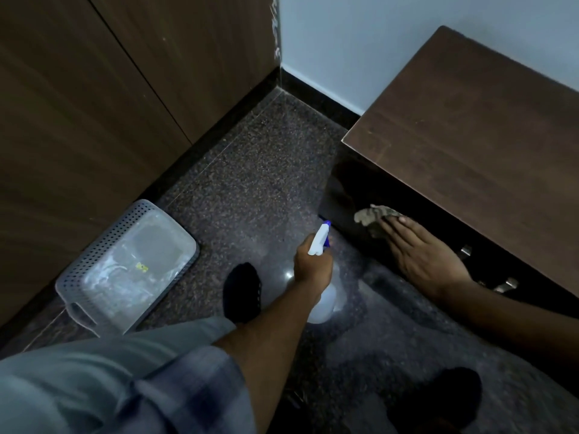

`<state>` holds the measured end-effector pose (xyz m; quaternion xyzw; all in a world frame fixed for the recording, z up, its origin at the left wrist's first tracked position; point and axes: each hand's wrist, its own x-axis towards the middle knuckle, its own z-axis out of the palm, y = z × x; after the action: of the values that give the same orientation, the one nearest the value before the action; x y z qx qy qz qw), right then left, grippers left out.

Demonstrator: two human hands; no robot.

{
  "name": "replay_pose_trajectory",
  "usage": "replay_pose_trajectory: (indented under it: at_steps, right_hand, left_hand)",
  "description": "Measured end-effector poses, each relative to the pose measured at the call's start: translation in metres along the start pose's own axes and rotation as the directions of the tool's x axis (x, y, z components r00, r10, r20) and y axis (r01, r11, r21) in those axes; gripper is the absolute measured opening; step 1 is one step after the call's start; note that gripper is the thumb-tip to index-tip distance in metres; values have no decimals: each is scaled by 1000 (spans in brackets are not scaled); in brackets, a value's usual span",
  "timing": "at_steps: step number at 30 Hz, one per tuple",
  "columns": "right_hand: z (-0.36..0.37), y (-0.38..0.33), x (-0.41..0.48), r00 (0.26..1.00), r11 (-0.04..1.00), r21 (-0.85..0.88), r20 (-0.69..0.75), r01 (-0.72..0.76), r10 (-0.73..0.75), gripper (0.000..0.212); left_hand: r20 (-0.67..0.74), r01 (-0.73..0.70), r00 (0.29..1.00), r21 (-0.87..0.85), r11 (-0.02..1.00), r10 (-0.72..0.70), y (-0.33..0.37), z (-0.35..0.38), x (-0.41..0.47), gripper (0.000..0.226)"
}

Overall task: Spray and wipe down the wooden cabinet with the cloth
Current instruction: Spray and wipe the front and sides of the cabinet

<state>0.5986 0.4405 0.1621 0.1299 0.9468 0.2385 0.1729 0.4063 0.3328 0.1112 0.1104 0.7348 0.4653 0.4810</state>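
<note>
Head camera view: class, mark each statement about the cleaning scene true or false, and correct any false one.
1. The left hand holds the spray bottle. True.
2. The right hand presses the cloth on the cabinet's top. False: it presses it on the cabinet front, below the top.
3. The perforated basket sits on the cabinet. False: it is on the floor.
4. The right hand's fingers lie flat on the cloth. True.

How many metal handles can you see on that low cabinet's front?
2: one handle just beyond the right hand, another nearer the wrist. More may be hidden.
</note>
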Motion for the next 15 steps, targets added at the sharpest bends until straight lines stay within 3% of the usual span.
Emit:
replay_pose_trajectory:
  at_steps: [4,8,9,12,15]
  right_hand:
    - [10,-6,87,986,993,84,-138,-82,93,57]
    - [9,-20,89,1000,998,-63,3,6,-6,62]
    - [5,-14,73,1000,996,-86,-21,13,-15,62]
    - [-23,13,44,959,984,18,-224,-175,175,53]
    - [-35,18,74,943,970,68,-230,-233,242,51]
  left_hand:
    - [-75,-30,997,-22,999,28,-1,5,9,51]
    - [-69,-85,994,-25,996,83,3,1,23,49]
    - [-62,-92,994,-29,995,90,3,0,29,51]
    - [-66,-107,992,-42,993,104,4,-6,38,52]
    - [-118,-136,984,-15,991,133,5,-4,38,46]
